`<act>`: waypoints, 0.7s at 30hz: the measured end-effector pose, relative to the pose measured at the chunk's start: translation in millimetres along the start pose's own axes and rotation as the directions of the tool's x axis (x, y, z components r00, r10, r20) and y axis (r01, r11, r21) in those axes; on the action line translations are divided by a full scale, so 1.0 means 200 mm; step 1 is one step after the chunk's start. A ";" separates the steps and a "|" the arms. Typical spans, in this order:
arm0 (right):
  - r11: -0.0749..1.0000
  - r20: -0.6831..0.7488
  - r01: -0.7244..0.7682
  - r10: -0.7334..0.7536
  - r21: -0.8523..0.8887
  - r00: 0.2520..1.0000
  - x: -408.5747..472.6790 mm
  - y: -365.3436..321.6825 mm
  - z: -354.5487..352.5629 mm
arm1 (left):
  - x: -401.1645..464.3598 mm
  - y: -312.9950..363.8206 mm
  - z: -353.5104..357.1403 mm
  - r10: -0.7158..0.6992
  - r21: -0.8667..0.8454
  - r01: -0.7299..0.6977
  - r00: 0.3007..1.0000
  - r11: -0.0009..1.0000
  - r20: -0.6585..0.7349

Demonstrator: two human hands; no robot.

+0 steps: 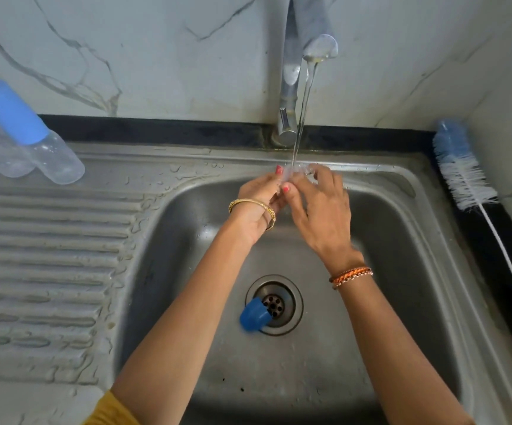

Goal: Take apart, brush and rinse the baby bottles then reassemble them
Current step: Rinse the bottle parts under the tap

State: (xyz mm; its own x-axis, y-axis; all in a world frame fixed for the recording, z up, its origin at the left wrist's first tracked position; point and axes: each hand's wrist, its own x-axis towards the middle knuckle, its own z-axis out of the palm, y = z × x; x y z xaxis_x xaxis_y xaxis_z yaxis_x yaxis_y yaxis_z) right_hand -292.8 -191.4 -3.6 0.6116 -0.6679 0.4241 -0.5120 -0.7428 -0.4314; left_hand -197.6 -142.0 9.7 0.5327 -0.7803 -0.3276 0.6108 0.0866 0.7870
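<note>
Both hands meet under the running tap [291, 75] over the steel sink [371, 302]. My left hand [259, 207] and my right hand [319, 210] pinch a small clear part, likely a bottle teat [294, 171], in the water stream. A blue bottle ring [253, 314] lies in the basin beside the drain. Two clear baby bottles with blue caps [30, 133] stand at the back left of the drainboard. A blue and white bottle brush [469, 185] lies on the dark counter at the right.
The ribbed drainboard [43, 256] is wet and fills the left side. A marble wall rises behind the sink. The drain strainer [274, 305] sits in the basin's middle.
</note>
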 end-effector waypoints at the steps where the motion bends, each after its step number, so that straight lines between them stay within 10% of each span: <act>1: 0.994 0.029 -0.060 0.057 0.095 0.998 -0.01 0.01 0.02 | 0.00 0.00 -0.01 0.025 -0.023 -0.024 0.999 0.999 0.033; 7: 0.483 0.322 -0.468 0.356 0.740 0.877 -0.01 -0.02 0.03 | -0.03 -0.02 -0.04 0.106 0.009 -0.108 0.989 0.994 0.105; 21: 0.608 0.275 -0.301 0.139 0.735 0.951 0.01 -0.07 -0.02 | 0.01 0.05 -0.01 0.126 0.175 -0.139 0.989 0.975 0.082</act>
State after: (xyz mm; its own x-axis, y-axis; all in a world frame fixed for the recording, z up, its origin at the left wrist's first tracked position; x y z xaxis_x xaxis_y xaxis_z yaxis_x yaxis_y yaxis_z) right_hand -287.2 -182.9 5.4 0.6761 -0.7262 0.1247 -0.0525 -0.2163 -0.9749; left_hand -189.5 -140.7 15.8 0.5556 -0.8113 -0.1817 0.4187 0.0843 0.9042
